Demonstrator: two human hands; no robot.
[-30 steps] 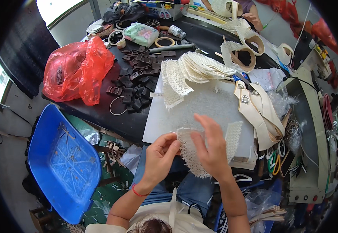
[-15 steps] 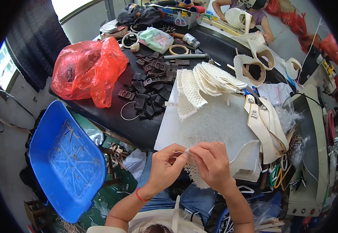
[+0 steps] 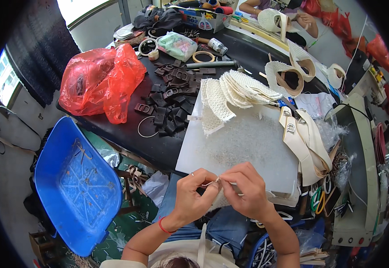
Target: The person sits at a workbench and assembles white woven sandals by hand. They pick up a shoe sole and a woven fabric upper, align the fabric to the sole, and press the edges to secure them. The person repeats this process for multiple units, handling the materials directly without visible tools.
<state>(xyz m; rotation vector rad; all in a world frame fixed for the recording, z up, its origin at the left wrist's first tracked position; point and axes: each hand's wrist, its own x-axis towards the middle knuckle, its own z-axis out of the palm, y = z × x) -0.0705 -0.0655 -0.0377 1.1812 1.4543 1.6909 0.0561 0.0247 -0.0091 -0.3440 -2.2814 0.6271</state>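
Note:
At the near edge of the white board [image 3: 252, 143], my left hand [image 3: 193, 196] and my right hand [image 3: 249, 191] meet, thumbs and fingertips pinched together. Between them they grip a cream woven mesh strip [image 3: 216, 203], mostly hidden below the fingers. What the fingertips do at its edge is too small to make out. A fanned stack of similar mesh strips [image 3: 248, 91] lies at the far edge of the board. To the right of the board are cream straps [image 3: 308, 145] with a metal buckle.
Dark buckled straps [image 3: 172, 105] are heaped left of the board, beside a red plastic bag [image 3: 100, 85]. A blue tub [image 3: 80, 187] stands lower left. Scissors [image 3: 319, 201] hang at the right. Across the table, another person's hand [image 3: 307, 20] is near mesh loops [image 3: 284, 79].
The mesh strip's tail, which curved up right of my right hand, has dropped out of sight there. Both hands stay pinched together. The other person's hand has moved up.

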